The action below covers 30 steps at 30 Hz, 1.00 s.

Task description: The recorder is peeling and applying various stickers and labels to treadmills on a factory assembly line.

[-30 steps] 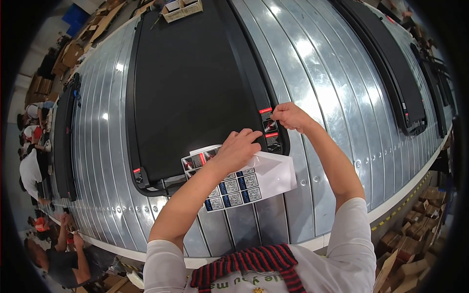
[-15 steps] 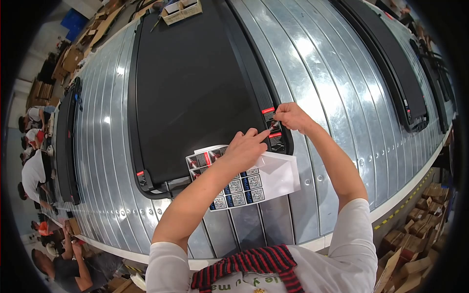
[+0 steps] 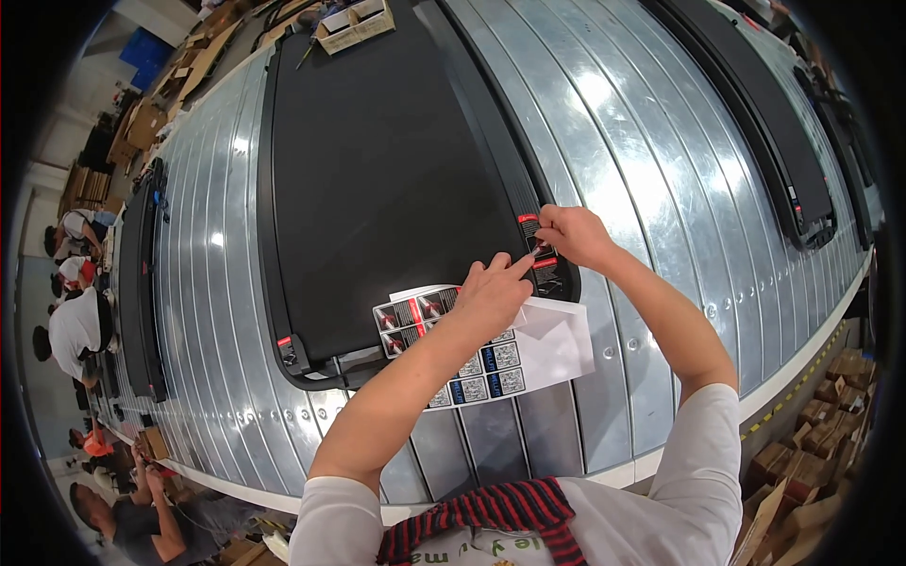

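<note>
At the black panel (image 3: 377,170), left hand (image 3: 493,294) half-open, right hand (image 3: 574,234) pinched, fingers' hold unclear

Worn on the head, the fisheye camera looks steeply down and forward past the person's striped red-and-black cloth (image 3: 472,519), which is closest, at the lower edge. The left hand (image 3: 493,297) and right hand (image 3: 576,234) are fairly near, around and just right of the middle. Beyond them, the view sweeps along the metal-slatted table (image 3: 613,179), whose straight seams bow toward the dark, rounded rim.
</note>
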### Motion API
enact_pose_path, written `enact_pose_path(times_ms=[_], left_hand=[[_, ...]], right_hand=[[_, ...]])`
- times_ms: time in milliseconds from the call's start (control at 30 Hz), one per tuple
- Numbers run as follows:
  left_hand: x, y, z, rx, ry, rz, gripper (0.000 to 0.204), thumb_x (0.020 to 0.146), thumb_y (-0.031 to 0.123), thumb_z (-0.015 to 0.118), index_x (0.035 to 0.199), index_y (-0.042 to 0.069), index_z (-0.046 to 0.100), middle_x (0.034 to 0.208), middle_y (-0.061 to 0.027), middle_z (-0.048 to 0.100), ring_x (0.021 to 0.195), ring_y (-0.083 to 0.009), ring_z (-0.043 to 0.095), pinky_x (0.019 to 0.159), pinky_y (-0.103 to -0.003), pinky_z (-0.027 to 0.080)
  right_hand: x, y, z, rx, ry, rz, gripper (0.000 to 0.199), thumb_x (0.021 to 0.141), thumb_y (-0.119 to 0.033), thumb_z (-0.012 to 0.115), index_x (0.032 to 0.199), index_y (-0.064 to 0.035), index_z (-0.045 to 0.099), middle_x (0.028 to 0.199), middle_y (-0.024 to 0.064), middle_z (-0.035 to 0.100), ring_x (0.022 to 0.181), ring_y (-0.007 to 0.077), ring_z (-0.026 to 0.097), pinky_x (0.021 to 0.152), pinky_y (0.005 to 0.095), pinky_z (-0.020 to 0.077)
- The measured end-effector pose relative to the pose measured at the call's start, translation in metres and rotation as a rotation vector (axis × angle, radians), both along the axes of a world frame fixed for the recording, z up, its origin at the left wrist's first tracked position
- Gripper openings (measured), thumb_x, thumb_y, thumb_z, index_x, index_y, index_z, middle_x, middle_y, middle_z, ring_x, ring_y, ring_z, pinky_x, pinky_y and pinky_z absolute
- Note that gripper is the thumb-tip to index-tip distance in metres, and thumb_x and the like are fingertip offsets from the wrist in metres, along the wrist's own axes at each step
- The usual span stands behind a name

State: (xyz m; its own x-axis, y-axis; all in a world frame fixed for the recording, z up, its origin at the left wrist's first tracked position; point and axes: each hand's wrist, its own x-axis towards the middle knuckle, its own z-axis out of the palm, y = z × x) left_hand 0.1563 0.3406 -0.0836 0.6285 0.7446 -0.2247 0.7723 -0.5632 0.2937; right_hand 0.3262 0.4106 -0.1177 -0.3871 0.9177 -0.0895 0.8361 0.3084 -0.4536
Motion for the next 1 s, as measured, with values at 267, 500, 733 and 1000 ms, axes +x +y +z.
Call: enact_pose_path(times_ms=[267, 500, 733, 1000], left_hand=[[-0.001, 0.002, -0.006, 0.074, -0.062, -0.035, 0.009, 0.066, 0.005, 0.055, 0.072, 0.006, 0.061, 0.117, -0.0056, 0.047, 0.094, -0.02, 0.044, 0.069, -0.033, 0.038], [-0.001, 0.002, -0.003, 0.013, -0.019, -0.035, 0.01, 0.067, 0.006, 0.053, 0.074, 0.005, 0.059, 0.121, -0.005, 0.043, 0.098, -0.0216, 0.043, 0.073, -0.034, 0.038], [0.001, 0.004, -0.003, 0.018, -0.026, -0.043, 0.01, 0.067, 0.005, 0.052, 0.074, 0.005, 0.059, 0.119, -0.0043, 0.044, 0.095, -0.0213, 0.043, 0.07, -0.033, 0.038], [-0.002, 0.004, -0.003, 0.057, -0.062, -0.041, 0.012, 0.067, 0.005, 0.052, 0.076, 0.006, 0.06, 0.12, -0.0044, 0.045, 0.097, -0.0212, 0.043, 0.071, -0.033, 0.037]], right_hand=[[0.002, -0.005, -0.009, -0.174, 0.433, -0.193, 0.017, 0.073, -0.018, 0.06, 0.072, -0.0022, 0.053, 0.055, 0.0094, 0.054, 0.05, 0.0209, 0.052, 0.049, 0.0334, 0.0393], [0.002, 0.0, -0.025, -0.191, 0.468, -0.241, 0.016, 0.071, -0.017, 0.06, 0.069, -0.002, 0.056, 0.055, 0.0094, 0.054, 0.05, 0.0187, 0.053, 0.048, 0.0306, 0.0407], [0.004, -0.003, -0.012, -0.258, 0.533, -0.259, 0.015, 0.069, -0.018, 0.059, 0.067, -0.0029, 0.057, 0.054, 0.0085, 0.055, 0.053, 0.0205, 0.055, 0.051, 0.0327, 0.0429], [-0.007, -0.01, 0.018, -0.124, 0.168, -0.292, 0.019, 0.07, -0.023, 0.059, 0.066, -0.0047, 0.057, 0.061, 0.0118, 0.057, 0.065, 0.0276, 0.057, 0.059, 0.0379, 0.0439]])
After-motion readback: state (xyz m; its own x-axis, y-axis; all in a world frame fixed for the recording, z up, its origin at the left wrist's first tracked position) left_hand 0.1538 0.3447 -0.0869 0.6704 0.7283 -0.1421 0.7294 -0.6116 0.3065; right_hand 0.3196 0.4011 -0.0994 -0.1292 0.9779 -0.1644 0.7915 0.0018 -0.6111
